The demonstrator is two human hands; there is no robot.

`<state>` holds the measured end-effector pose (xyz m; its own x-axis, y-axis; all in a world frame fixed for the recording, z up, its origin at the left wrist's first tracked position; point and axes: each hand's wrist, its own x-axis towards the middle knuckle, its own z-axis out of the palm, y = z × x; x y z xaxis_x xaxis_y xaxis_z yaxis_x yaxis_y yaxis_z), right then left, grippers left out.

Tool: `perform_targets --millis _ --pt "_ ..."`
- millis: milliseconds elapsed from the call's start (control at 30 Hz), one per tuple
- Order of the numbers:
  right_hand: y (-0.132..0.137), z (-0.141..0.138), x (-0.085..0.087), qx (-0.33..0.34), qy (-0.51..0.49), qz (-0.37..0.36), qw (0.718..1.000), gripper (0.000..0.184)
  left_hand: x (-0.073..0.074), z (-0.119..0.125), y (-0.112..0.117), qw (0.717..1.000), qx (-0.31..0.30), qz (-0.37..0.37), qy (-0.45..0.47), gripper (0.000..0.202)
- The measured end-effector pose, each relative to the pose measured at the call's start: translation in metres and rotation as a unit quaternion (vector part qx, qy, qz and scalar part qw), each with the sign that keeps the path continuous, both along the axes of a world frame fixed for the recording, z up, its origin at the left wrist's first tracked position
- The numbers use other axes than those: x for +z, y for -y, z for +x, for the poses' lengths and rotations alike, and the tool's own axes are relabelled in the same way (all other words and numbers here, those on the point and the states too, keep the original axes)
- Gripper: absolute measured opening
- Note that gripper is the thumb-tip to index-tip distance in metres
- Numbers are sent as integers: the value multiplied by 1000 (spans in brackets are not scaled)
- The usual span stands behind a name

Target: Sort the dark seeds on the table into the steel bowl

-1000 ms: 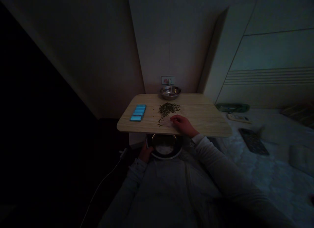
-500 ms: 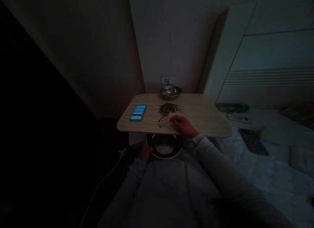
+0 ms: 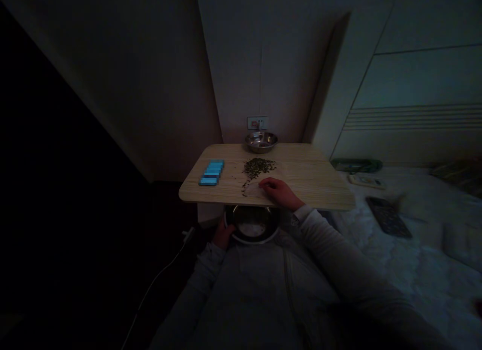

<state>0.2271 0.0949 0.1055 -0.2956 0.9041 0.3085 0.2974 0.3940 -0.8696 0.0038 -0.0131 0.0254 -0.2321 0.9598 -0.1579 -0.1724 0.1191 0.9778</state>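
Note:
My left hand is closed around the left rim of a round bowl with a pale outer rim and a dark inside, held over my lap just below the table's front edge. On the table, my right hand has its fingers pinched together on a thin, pale, see-through piece, too dim to name. Just beyond it lies a spread of small dark green bits, like seeds or dried leaves. A few have strayed toward the front edge by the pale piece.
A shiny metal bowl stands at the table's back edge, below a wall socket. Toward the left lies a phone with a lit, blurred screen. A green bottle, a remote and a dark flat object rest on the bed.
My right hand has shifted very slightly left with the pale piece. My left hand and the bowl stay where they were.

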Motion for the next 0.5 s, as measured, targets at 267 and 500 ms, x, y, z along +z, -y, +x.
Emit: perform_targets --millis 267,500 --pt "-3 -4 1 5 6 1 1000 17 8 2 3 1000 -8 -22 -6 52" --pt "-7 -14 2 14 18 5 1000 18 5 0 2 1000 -14 -20 -3 49"
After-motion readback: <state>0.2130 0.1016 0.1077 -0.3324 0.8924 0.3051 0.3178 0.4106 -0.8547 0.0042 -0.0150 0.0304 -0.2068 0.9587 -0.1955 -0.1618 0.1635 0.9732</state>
